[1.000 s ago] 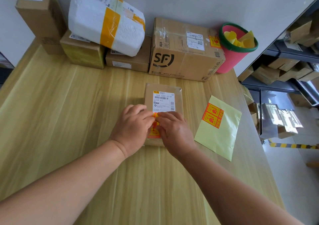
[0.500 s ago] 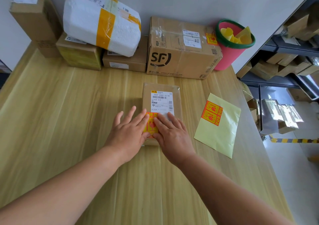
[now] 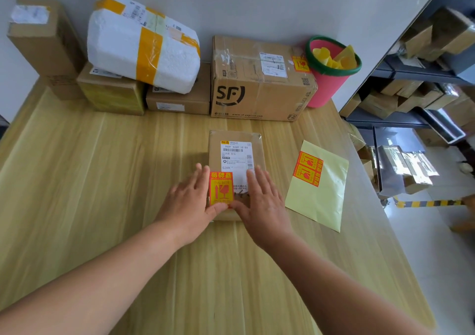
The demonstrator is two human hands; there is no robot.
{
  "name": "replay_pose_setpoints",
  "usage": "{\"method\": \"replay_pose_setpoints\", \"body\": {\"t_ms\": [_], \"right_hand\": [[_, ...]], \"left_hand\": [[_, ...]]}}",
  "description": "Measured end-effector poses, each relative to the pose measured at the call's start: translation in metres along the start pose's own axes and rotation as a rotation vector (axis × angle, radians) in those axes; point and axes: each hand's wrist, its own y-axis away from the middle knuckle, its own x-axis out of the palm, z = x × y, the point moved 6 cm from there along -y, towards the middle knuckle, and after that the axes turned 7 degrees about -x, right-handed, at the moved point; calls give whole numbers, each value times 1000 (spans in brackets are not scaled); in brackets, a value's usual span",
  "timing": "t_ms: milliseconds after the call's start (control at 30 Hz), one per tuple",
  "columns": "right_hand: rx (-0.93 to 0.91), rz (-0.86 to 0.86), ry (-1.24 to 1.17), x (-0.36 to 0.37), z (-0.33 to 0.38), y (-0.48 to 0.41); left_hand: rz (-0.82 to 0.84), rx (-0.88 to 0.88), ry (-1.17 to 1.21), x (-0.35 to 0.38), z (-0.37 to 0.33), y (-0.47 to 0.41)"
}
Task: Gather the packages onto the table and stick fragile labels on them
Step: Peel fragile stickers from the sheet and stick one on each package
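Now uncovering the fragile label [image 3: 221, 188], hidden half a second ago under the fingers of both grips. Showing it whole, red and yellow, lying flat on the near-left part of the small flat parcel [image 3: 216, 152] and overlapping the lower left corner of the white shipping slip [image 3: 236, 154]. Spreading the left grip [image 3: 189, 201] and the right grip [image 3: 262, 201] apart to either side of the label, both released, palms down, fingers straight, grasping nothing, thumbs nearly meeting just below the label's near edge. Resting the left fingers along the parcel's left edge and the right ones on its near-right part, or so appearing. Keeping the parcel in the middle of the tabletop [image 3: 102, 180], just in front of the SF carton [image 3: 257, 90] and apart from it.

Judging the sticking for this parcel as done or all but done: seeing no lifted corner, though fine creases being too small to tell. Expecting next, probably, setting this parcel aside and peeling another label.

Leaving the backing sheet [image 3: 318, 198] just right of the parcel, not touching it, with two labels [image 3: 308, 168] remaining at its far-left corner. Noting one sticker [image 3: 300, 64] already on top of the SF carton, near its right edge. Finding none on the foam box [image 3: 144, 49], the tall carton [image 3: 38, 41] or the two low cartons [image 3: 110, 92] [image 3: 180, 100] along the wall, so likely leaving most of the labelling undone. Passing over the pink bin [image 3: 326, 90] of yellow scraps at the back right corner, and the shelves [image 3: 411, 73] of further cartons beyond the tabletop's right edge.
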Motion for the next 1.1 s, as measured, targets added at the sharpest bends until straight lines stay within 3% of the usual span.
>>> {"method": "replay_pose_setpoints", "body": {"t_ms": [133,300,700,1100], "right_hand": [[229,-6,-146,3,-16,18],[366,-2,-289,11,-27,18],[301,14,-296,-4,-31,-9],[297,-82,-358,-70,-127,-31]], "left_hand": [[161,-153,271,7,-1,3],[147,-153,403,12,3,-1],[52,-240,419,4,5,-9],[-6,-182,446,8,-106,-67]]}}
